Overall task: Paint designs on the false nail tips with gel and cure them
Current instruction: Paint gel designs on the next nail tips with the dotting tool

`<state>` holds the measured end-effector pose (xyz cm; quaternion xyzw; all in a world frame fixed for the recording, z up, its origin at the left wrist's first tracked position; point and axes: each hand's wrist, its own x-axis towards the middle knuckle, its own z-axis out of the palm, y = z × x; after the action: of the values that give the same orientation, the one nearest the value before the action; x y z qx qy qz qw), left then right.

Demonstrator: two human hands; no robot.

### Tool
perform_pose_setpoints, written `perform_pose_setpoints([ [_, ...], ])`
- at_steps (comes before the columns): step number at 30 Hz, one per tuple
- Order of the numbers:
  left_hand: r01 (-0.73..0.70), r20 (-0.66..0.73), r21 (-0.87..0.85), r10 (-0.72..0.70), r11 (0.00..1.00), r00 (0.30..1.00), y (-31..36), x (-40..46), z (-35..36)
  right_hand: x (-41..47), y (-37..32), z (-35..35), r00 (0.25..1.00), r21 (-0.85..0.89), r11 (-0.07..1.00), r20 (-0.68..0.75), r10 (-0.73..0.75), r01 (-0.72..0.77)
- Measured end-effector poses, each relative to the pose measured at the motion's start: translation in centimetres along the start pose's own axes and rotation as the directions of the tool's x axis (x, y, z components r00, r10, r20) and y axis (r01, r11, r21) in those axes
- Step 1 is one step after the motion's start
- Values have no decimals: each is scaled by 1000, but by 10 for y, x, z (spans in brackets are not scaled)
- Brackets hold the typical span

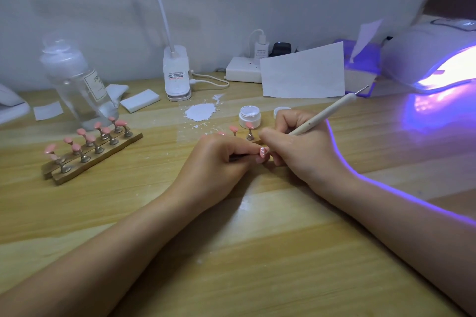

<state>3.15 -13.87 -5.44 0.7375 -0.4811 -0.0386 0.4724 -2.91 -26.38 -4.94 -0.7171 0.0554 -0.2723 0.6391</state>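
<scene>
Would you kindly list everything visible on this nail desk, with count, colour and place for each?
Table: one, light wood, beneath everything.
Nail tips on stands: about ten, pink, on wooden strips at left.
Further tips: two or three, pink, behind the hands.
Held nail tip: one, pink with pale marks, between the hands.
Bottle: one, clear, left rear.
Gel jar: one, white, open, centre.
Jar lid: one, white, beside it.
Spill: white, centre.
Cure lamp: one, white, glowing violet, right rear.
Paper sheet: one, white, rear.
Left hand: pinching the tip's stand.
Right hand: gripping a white pen tool.
</scene>
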Motion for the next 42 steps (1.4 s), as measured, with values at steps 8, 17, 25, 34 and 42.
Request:
perform_pose_setpoints([
  [8,-7,-7,14,7,1000,1000,-1,0,0,0,1,0,1000,-5,1000,-17,-6,6],
  [17,39,-50,-4,-39,999,998,-2,-2,1,-1,-3,-2,986,101,995,-164,6,11],
  [25,57,-19,-8,-58,998,998,-2,-2,1,24,-13,-16,962,-39,998,-267,-50,41],
  [34,87,-25,-51,-88,995,996,-4,-3,1,82,-8,-3,991,-452,891,-134,-14,-48],
  [42,80,-3,-68,-80,994,997,-4,-3,1,89,7,9,997,-678,734,-75,-31,-28],
])
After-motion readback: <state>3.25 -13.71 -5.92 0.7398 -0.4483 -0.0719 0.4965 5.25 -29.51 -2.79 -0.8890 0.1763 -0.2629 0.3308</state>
